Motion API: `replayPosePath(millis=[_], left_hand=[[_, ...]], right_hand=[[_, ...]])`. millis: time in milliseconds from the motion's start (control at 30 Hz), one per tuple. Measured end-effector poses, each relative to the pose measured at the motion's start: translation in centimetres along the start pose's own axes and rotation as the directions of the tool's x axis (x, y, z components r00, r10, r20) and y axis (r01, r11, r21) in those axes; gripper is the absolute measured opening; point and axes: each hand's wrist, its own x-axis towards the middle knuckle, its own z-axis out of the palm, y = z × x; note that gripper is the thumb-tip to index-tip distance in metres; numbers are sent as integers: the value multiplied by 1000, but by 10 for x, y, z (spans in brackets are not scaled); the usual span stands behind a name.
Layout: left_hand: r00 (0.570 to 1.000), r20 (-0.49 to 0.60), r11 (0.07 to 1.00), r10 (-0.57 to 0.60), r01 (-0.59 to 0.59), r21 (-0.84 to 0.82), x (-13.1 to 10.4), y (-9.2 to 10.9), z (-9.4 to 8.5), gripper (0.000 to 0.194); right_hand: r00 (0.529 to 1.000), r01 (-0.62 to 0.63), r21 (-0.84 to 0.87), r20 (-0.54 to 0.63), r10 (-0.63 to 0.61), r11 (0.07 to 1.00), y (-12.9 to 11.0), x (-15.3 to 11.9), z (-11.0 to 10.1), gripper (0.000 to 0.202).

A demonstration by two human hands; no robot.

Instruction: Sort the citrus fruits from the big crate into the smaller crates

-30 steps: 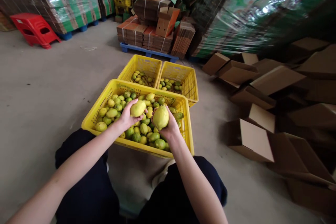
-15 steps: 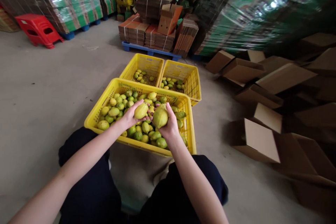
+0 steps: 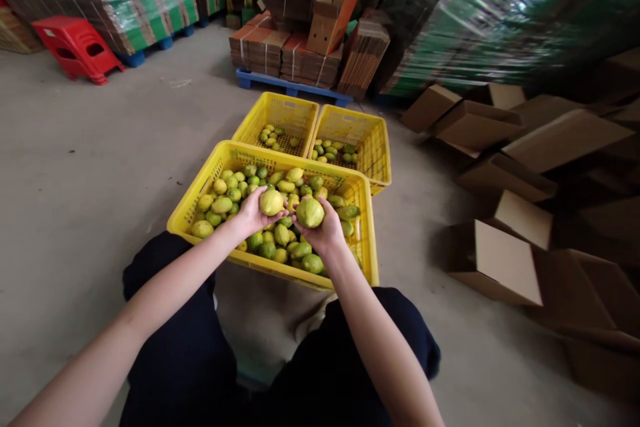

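My left hand (image 3: 253, 211) holds a yellow lemon (image 3: 271, 203) in its curled fingers. A larger, greener lemon (image 3: 310, 213) rests in my right hand (image 3: 327, 227), the fingers beneath it and the thumb at its side. Both hands are above a big yellow plastic crate (image 3: 371, 233) between my knees, their fingertips close together. Many yellow and green lemons (image 3: 223, 205) lie in that crate, some hidden under my hands.
Beyond it stand two smaller yellow crates, a left one (image 3: 245, 121) and a right one (image 3: 383, 153), each holding several lemons. Open cardboard boxes (image 3: 505, 267) lie to the right. A red stool (image 3: 80, 50) stands far left. Flattened cartons (image 3: 310, 67) sit on a blue pallet (image 3: 295, 88).
Both lemons have turned in my hands, and their faces show differently. My view has tilted down slightly, so the crates sit a little higher and further right.
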Motion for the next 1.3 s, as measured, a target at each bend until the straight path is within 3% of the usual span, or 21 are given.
replayPosePath(millis=[167,333,600,767,833,867,900,967,1033,1067,1167,1300], left_hand=[[998,-57,1000,11,-11,-5,-4,-1,5,36],[1000,-4,1000,2,-2,-12,-5,-3,10,28],[999,-40,998,20,-23,-66,-3,-1,6,31],[994,-14,994,109,-109,19,1,-3,6,25],[986,9,979,164,-164,122,2,-7,4,22],[977,25,958,213,-213,192,3,-9,3,23],[959,47,919,281,-283,275,3,-11,1,28],[884,143,775,445,-460,433,1,-14,-4,43],[800,293,607,523,-591,531,-1,-13,-7,55],[775,361,547,519,-626,556,-2,-11,-9,58],[735,473,466,487,-676,571,-5,-4,-10,57],[669,504,402,546,-738,542,-5,2,-10,53]], right_hand=[[999,-19,75,-28,22,997,-6,-12,10,10],[996,-56,71,-69,61,996,-15,-20,18,8],[995,-85,29,-45,86,996,-14,-15,14,7],[1000,14,-136,-1,-14,991,-10,-11,7,11],[987,148,-290,-24,-162,946,-8,-10,4,19],[956,256,-413,-27,-293,874,-6,-10,3,28],[892,376,-552,-1,-451,744,-5,-10,1,39],[677,551,-765,176,-714,333,-1,-10,-2,58],[466,585,-808,400,-790,-64,3,-9,-5,67],[394,577,-793,477,-786,-192,4,-9,-7,70],[276,555,-739,597,-754,-382,6,-6,-10,84],[197,537,-679,678,-708,-501,7,-4,-13,87]])
